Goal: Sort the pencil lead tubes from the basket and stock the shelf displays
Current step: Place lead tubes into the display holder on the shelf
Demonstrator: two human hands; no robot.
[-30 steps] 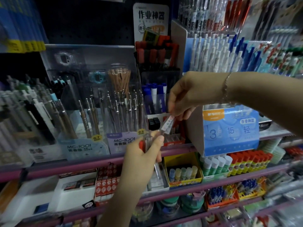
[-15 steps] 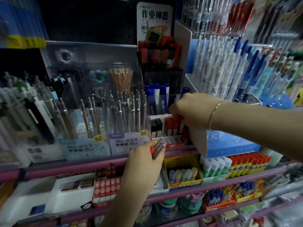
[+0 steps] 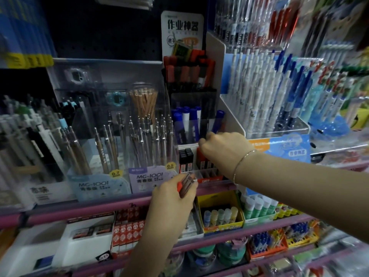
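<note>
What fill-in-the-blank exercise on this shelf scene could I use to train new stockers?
1. The left hand grips a bundle of lead tubes with ____ caps.
2. The right hand wears a thin ____ at the wrist.
3. The yellow box sits ____ the lead tube display.

Missing: red; bracelet; below

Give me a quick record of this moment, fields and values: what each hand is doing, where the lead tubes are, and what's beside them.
left hand: grip on a bundle of lead tubes, red caps showing
right hand: fingers curled over the lead tube display; contents of grip hidden
display stock: black and red tubes standing upright
left neighbour: MG-1001 mechanical pencils
</note>
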